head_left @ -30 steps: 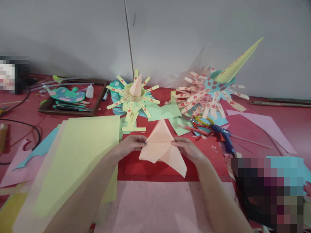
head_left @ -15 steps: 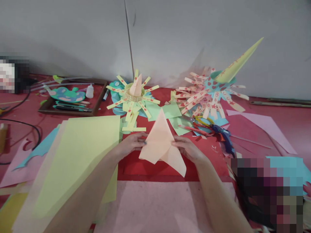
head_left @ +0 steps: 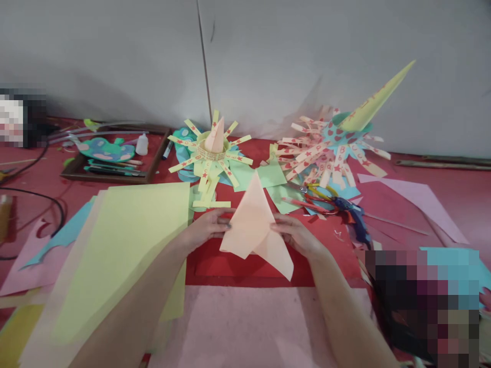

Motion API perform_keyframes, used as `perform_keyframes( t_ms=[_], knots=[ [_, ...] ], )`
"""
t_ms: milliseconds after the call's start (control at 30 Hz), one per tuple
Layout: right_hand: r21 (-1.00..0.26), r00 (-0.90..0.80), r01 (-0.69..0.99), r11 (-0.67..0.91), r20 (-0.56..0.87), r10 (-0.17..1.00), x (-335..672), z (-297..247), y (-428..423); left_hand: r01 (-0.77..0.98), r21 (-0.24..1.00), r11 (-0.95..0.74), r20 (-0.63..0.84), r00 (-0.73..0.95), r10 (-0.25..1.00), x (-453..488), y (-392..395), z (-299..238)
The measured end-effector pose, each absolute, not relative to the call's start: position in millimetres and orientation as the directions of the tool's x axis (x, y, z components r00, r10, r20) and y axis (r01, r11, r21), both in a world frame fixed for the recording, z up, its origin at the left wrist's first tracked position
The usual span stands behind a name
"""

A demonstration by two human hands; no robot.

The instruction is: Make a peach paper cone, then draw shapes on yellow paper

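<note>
Both hands, left hand (head_left: 207, 228) and right hand (head_left: 295, 236), pinch the peach paper cone (head_left: 251, 222) with closed fingers, above the red sheet (head_left: 230, 268).

The paper (head_left: 253, 225) hid some fingertips of the left hand (head_left: 203, 229) and right hand (head_left: 297, 236) behind it. A pixelated patch (head_left: 418, 301) masked whatever lay right of the right hand, and a second patch (head_left: 19, 117) sat far left of the left hand. The left forearm (head_left: 126, 317) and right forearm (head_left: 345, 317) ran off the bottom edge.
</note>
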State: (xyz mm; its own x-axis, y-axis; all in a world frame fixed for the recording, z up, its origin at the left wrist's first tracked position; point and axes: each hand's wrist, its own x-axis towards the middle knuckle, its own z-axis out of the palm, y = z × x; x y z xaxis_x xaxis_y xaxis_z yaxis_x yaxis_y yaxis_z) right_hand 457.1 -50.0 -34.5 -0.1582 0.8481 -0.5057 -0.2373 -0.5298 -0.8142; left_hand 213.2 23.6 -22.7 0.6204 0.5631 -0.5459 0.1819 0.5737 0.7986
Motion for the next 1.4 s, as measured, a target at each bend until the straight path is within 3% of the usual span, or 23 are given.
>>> perform_keyframes(
  t_ms=[1400],
  knots=[
    [-0.813, -0.213, -0.225, -0.537, -0.497, 0.841, 458.1, -29.6, -49.5, 0.165, 0.813, 0.558, -0.517, 0.646, 0.562, 212.4, 23.8, -26.2]
  ],
)
